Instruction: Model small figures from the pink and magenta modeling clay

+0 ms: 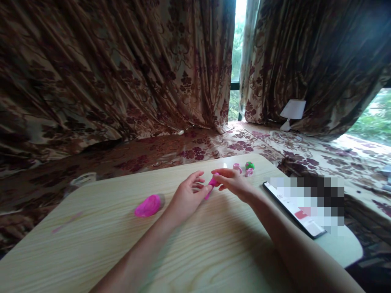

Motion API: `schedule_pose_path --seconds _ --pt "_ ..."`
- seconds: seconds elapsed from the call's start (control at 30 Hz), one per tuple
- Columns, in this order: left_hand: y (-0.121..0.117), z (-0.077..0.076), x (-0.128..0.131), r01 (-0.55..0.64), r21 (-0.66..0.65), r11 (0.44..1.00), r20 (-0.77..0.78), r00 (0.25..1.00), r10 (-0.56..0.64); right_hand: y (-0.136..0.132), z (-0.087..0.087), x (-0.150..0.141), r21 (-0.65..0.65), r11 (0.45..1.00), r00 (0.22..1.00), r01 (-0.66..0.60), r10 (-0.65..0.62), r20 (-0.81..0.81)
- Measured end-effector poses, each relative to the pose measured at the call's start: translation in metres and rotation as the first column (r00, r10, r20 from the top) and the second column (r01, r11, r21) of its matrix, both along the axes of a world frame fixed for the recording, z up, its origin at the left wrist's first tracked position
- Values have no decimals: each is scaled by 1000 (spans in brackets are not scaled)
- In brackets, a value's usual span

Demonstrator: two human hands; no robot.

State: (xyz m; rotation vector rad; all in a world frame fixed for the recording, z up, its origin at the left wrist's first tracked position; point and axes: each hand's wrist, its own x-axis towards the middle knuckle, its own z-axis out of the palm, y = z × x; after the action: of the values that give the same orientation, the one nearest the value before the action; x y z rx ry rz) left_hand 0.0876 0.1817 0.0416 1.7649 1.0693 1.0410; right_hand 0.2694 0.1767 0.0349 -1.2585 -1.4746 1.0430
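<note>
A narrow, elongated piece of bright pink modelling clay [213,182] is held between my two hands above the wooden table [106,240]. My left hand [190,192] has its thumb against the lower part of the clay, its other fingers curled loosely beside it. From the right, my right hand [233,182] pinches the upper end between thumb and fingertips. Left of my left hand lies a larger, smooth pink lump of clay [148,206]. Just past my right hand sit small pale pink clay shapes [237,167] and a green ball with pink spots [249,165].
A phone [293,209] with a lit screen lies along the table's right side, partly blurred out. A pink smear [67,222] marks the left tabletop. Beyond are patterned curtains [171,69] and a small white lamp [293,110].
</note>
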Motion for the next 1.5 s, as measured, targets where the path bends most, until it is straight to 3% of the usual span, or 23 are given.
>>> schedule_pose_path --seconds 0.1,0.2,0.27,0.33,0.37,0.47,0.53,0.63,0.77,0.9,1.0,1.2,1.37,1.5 --pt "9 8 -57 -126 93 988 -199 969 143 -3 -3 -2 3 998 988 -62 61 140" --pt "14 9 -116 -254 154 955 -383 876 294 -7 -7 -6 48 995 957 -83 67 281" --pt "8 7 -142 -266 156 951 -495 813 308 -10 -8 -10 100 993 937 -59 21 348" --pt "-3 4 -154 -165 140 976 -544 811 215 -13 -5 -14 199 980 892 -8 -83 444" --pt "-8 2 -155 -133 143 981 -534 824 190 -15 -1 -17 269 963 853 17 -154 499" --pt "-21 -3 -148 -205 122 971 -457 857 238 -24 15 -36 434 901 778 6 -277 564" --pt "-27 -3 -141 -229 75 971 -352 905 241 -32 25 -58 415 904 831 -99 -155 534" --pt "-34 0 -129 -160 -47 986 -124 980 153 -40 30 -93 290 922 895 -257 114 432" --pt "-47 9 -115 -66 -176 982 56 995 77 -44 20 -116 178 944 953 -279 248 177" --pt "-56 14 -108 -38 -270 962 45 998 52 -48 11 -114 173 928 944 -331 323 72" --pt "-57 14 -108 -17 -317 948 17 1000 23 -51 7 -112 182 943 961 -278 272 60" --pt "-57 6 -111 -35 -276 960 -77 997 14 -54 7 -112 182 933 950 -311 297 100" --pt "-58 9 -109 -27 -272 962 -97 995 0 -56 9 -112 212 946 957 -246 202 208" --pt "-57 11 -109 -1 -301 954 -25 1000 -6 -54 5 -112 165 970 980 -181 164 114"
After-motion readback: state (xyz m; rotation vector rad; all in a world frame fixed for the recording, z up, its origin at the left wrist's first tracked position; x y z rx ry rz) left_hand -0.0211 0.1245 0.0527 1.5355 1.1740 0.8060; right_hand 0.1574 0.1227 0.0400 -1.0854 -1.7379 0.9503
